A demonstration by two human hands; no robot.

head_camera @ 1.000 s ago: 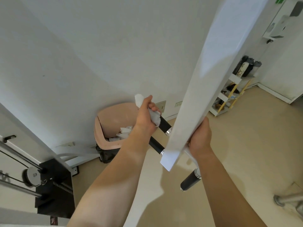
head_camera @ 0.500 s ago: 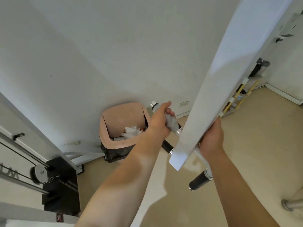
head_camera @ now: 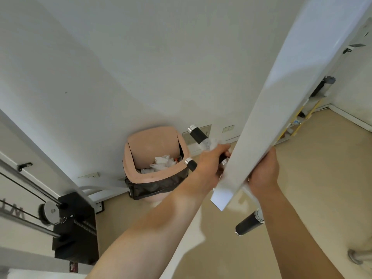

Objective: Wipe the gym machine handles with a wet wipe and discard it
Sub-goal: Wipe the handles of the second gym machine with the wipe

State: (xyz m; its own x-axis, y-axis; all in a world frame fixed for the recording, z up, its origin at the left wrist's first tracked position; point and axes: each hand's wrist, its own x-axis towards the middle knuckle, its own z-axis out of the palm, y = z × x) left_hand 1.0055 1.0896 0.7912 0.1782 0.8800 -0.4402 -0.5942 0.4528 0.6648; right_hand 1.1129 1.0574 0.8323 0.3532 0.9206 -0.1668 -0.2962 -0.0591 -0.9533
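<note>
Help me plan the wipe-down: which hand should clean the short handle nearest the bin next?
Left. The left hand holds the wet wipe above that handle; the right hand is behind the white beam, fingers hidden.

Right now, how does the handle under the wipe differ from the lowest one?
The top handle points up-left, with the left hand holding the wet wipe round it. The lowest handle points down-left, bare and untouched. Both are black grips with silver ends.

There are three black cylindrical handles with silver end caps: upper handle (head_camera: 196, 134), middle handle (head_camera: 190, 164), lower handle (head_camera: 248, 225). There is one crumpled white wet wipe (head_camera: 210, 142), one pink plastic bin with black liner (head_camera: 153, 143), one slanted white metal beam (head_camera: 281, 97), and two bare hands: left hand (head_camera: 209, 164), right hand (head_camera: 264, 171).
</note>
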